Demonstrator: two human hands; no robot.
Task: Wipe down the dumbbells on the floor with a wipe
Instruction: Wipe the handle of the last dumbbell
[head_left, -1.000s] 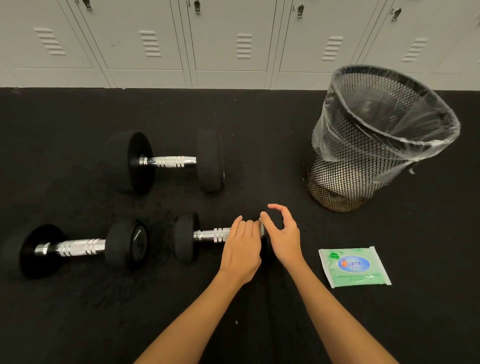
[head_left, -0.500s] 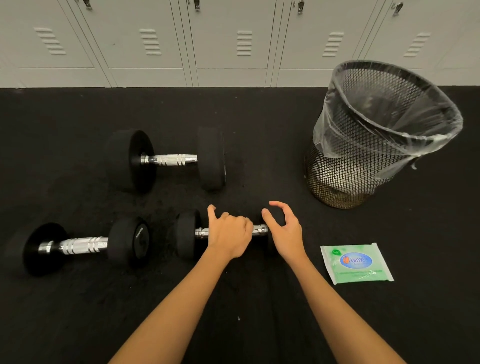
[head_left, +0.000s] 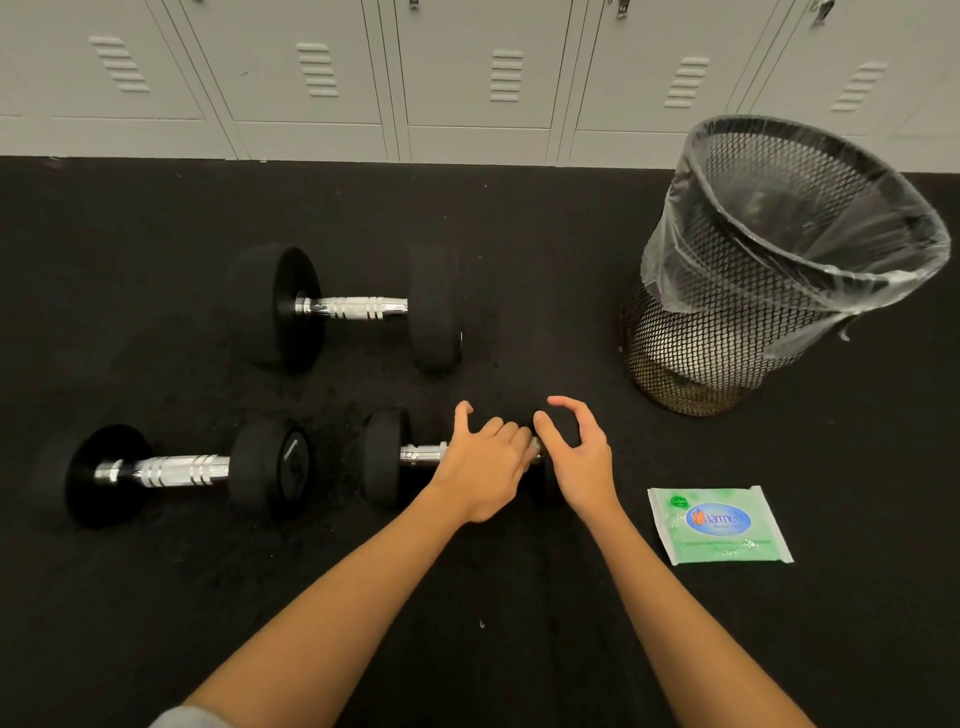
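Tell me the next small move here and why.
Probably slide the left hand leftward along the near dumbbell's handle: its fingers curl over the bar's right part, while bare chrome shows beside it. No wipe is visible under the grip; the right hand hovers.

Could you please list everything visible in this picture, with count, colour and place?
Black rubber-ended dumbbells with chrome handles: three, on the black floor; far one, near-left one, near-middle one.
Black wire-mesh bin with clear liner: one, far right.
Green wipes packet: one, near right, flat on the floor.
Pale grey lockers: a row along the back.
Left hand: grip on the near-middle dumbbell's handle.
Right hand: fingers spread, beside the left hand.
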